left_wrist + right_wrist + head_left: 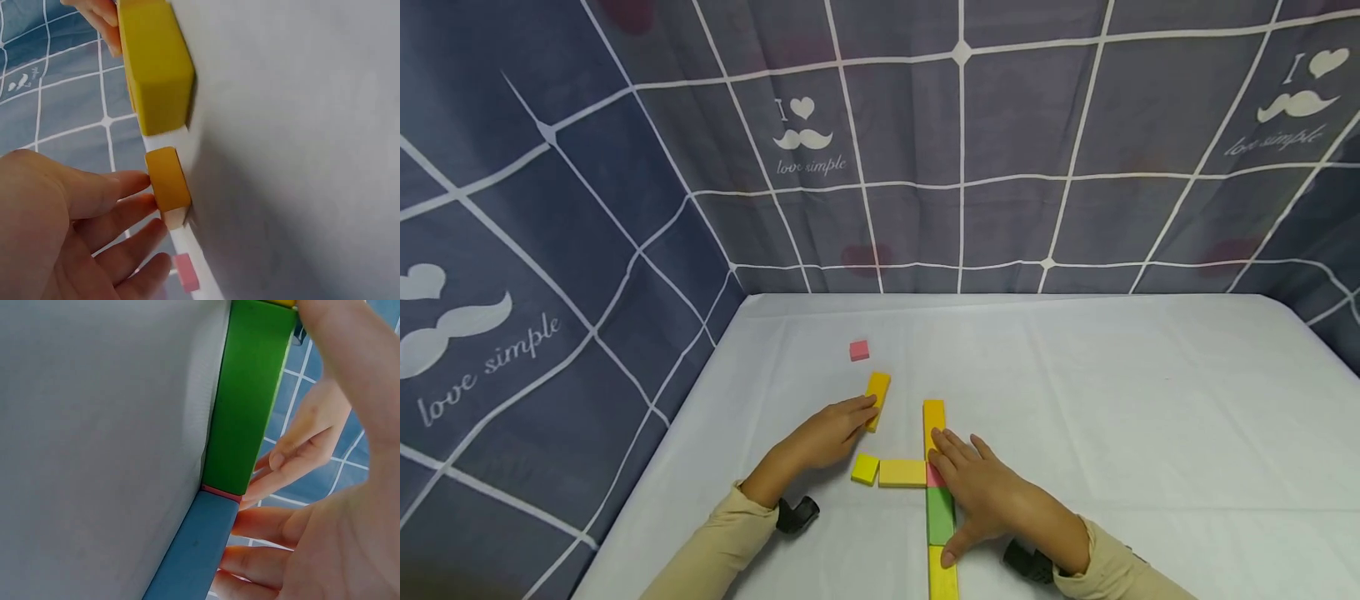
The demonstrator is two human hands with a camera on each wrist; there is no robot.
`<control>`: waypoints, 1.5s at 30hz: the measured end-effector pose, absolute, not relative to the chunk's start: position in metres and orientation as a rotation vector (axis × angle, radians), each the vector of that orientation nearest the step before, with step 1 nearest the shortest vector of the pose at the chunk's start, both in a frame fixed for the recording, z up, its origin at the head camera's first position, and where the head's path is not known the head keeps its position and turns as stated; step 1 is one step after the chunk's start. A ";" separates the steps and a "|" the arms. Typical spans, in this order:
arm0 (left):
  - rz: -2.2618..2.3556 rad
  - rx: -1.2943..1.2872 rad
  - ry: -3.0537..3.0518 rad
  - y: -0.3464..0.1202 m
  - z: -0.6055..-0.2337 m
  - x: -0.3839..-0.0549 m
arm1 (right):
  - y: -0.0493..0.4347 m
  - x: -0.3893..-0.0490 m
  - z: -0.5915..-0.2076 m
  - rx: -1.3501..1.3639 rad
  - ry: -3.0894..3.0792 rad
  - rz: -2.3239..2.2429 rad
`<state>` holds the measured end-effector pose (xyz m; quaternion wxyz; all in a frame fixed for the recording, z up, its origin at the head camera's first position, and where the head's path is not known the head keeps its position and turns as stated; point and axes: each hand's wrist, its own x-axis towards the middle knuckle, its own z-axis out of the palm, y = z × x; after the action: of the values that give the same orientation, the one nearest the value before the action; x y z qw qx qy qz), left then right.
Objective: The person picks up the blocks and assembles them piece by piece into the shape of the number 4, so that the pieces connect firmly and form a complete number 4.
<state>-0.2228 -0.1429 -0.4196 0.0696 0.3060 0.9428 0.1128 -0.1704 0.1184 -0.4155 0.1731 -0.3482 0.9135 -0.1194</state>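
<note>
My left hand (831, 433) lies beside a loose orange block (878, 400), its fingertips touching that block. From the left wrist view, the thumb and fingers meet the orange block (167, 181) on one side only. My right hand (988, 492) is spread along a straight row, fingers at the yellow-orange block (933, 412) and thumb on the yellow block (942, 579). Between these lie a small pink block (934, 475), partly covered, and a green block (939, 515). In the right wrist view, fingertips touch a blue block face (192, 544).
A pale yellow block (902, 473) juts left from the row, with a small yellow block (865, 469) slightly turned at its end. Farther back sits a separate pink block (859, 350). White cloth covers the table (1150, 400); a patterned grey curtain (910, 125) hangs behind.
</note>
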 end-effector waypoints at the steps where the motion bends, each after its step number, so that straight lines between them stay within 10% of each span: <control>1: 0.344 0.924 2.837 -0.143 -0.420 -0.221 | 0.118 -0.170 -0.415 -0.985 2.591 -0.333; 45: 0.294 1.006 2.850 -0.140 -0.422 -0.192 | 0.117 -0.172 -0.417 -1.010 2.613 -0.314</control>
<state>-0.1925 -0.1401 -0.4219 0.0525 0.3310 0.9372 0.0967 -0.1717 0.1175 -0.4170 0.1604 -0.3535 0.9150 -0.1100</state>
